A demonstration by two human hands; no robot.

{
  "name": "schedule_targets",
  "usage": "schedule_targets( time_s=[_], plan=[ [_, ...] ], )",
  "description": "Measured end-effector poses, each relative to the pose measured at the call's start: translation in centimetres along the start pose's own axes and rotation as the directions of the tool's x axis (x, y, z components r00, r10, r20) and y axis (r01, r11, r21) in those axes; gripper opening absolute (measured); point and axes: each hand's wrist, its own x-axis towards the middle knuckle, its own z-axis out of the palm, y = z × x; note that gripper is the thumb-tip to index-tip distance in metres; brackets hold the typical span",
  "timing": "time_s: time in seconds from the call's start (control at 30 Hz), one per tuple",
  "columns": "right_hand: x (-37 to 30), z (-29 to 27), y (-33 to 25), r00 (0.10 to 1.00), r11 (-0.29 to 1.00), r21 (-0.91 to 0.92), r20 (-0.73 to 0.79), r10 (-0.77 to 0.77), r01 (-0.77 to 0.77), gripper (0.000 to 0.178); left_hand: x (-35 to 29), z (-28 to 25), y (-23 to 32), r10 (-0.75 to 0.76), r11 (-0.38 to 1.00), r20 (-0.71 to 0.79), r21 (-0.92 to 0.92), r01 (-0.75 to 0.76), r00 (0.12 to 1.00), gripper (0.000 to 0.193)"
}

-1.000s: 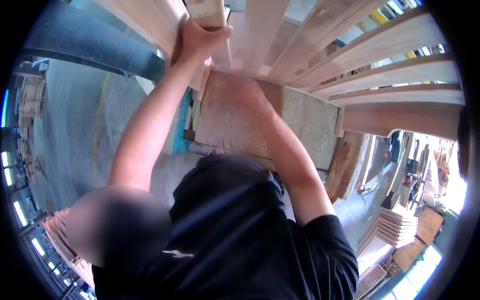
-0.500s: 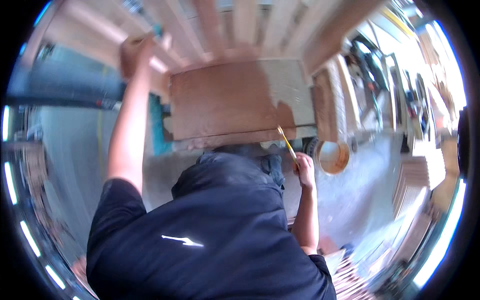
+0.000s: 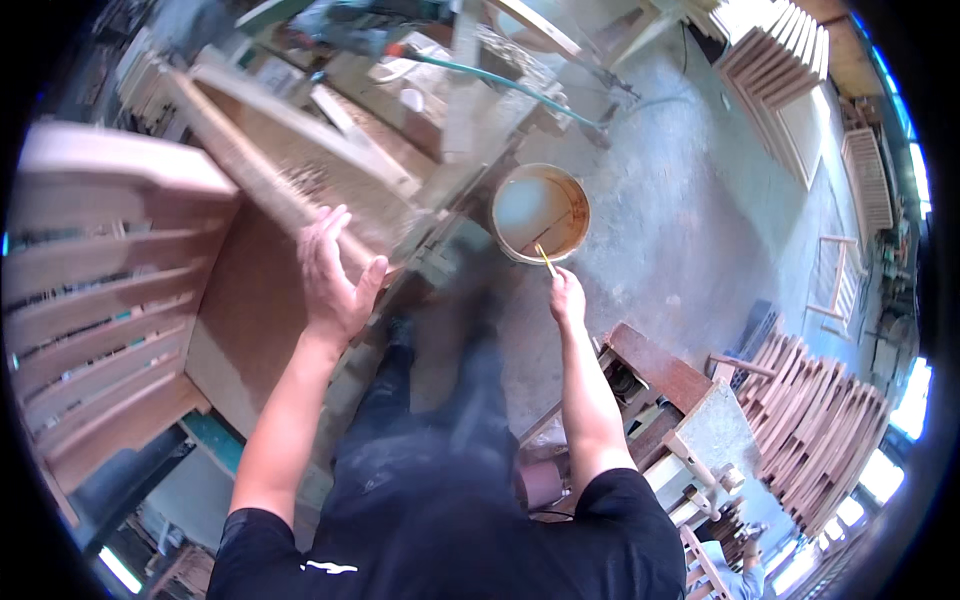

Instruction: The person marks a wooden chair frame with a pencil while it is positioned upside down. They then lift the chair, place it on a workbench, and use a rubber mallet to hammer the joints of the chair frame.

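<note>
Slim yellow stick-like brush [image 3: 546, 260], tip over the near rim of a round brown-walled bucket [image 3: 578, 208]

Probably light and stiff imo, maybe slick if wet, so best held by the handle's back end. Pinched there by the bare right hand [image 3: 568, 295], nearside of the bucket, forearm pretty straight. Bare left hand [image 3: 342, 285] spread, left of the bucket, fingers apparently on a long tan wooden edge [image 3: 250, 176].

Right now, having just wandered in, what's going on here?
A person is working bare-handed. Their right hand has what looks like a slim yellow brush in its grip, tip over the opening of a round bucket; whether it dips in isn't clear. Their left hand rests, fingers apart, on a long wooden edge. A slatted wooden frame stands to their left.
</note>
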Motion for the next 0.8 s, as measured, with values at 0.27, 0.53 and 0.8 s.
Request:
schedule_targets(
  time_s=[0.27,0.53,0.8],
  plan=[
    [19.0,12.0,5.3,0.944,0.991,-0.090,0.323,-0.066,0.100,0.038,1.9,2.1,1.2,-0.002,0.977,0.144,0.210,-0.029,0.990,0.047],
    [20.9,18.4,6.3,0.967,0.997,-0.038,0.247,-0.057,0.069,0.034,2.0,2.9,1.7,-0.103,0.951,0.218,0.307,0.032,0.970,0.053],
    [19.9,18.3,4.9,0.964,0.993,0.012,0.239,-0.121,0.121,0.031,2.2,3.0,1.4,-0.138,0.928,0.222,0.370,0.048,0.965,0.055]
  ],
)
